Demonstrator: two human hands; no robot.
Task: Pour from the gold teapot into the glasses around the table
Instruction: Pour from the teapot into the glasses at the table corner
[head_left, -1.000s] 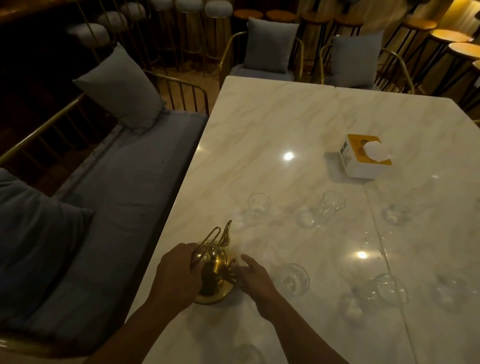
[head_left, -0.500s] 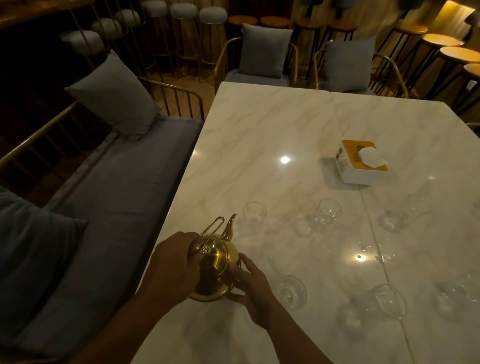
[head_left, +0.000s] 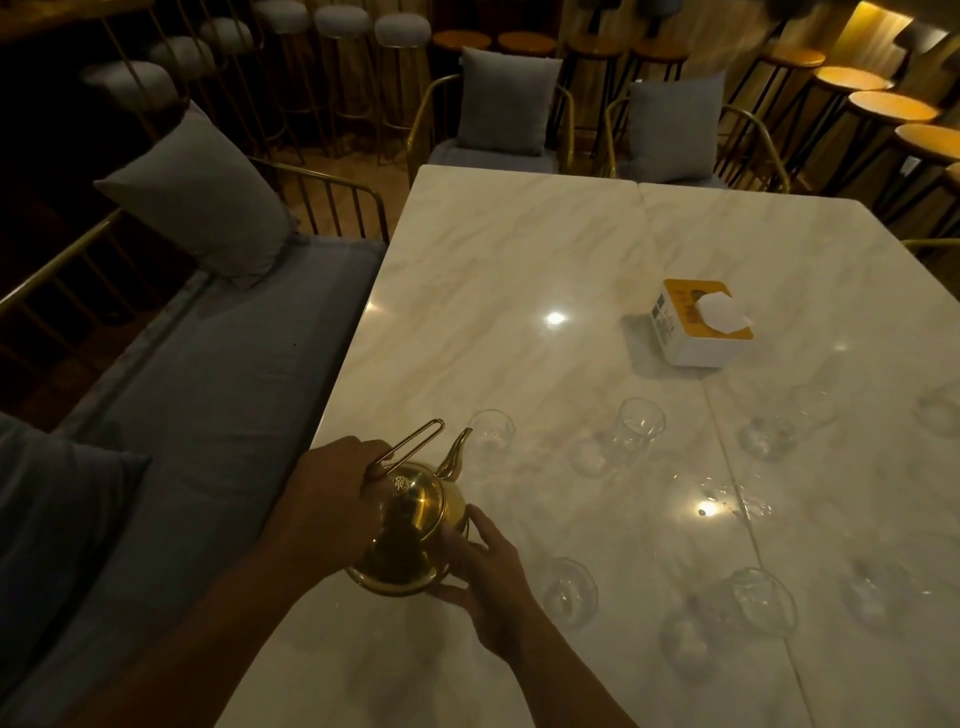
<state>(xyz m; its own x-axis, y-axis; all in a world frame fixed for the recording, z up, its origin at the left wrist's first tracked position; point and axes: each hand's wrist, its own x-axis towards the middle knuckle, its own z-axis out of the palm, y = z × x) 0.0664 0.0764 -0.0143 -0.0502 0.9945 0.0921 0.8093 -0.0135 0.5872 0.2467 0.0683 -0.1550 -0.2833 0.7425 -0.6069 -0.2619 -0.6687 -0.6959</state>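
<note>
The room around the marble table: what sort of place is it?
Probably a bar or café lounge: rows of bar stools stand behind, a cushioned bench and gold-framed chairs flank the marble table, and many clear glasses are set out on it.

No wording is legible: the tissue box (head_left: 691, 332) at two o'clock on the counter (head_left: 493, 291) carries print too blurred to read.

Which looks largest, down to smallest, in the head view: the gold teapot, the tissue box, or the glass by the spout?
1. gold teapot, though it is nearest the camera.
2. tissue box.
3. glass by the spout, clearly smallest.
</note>
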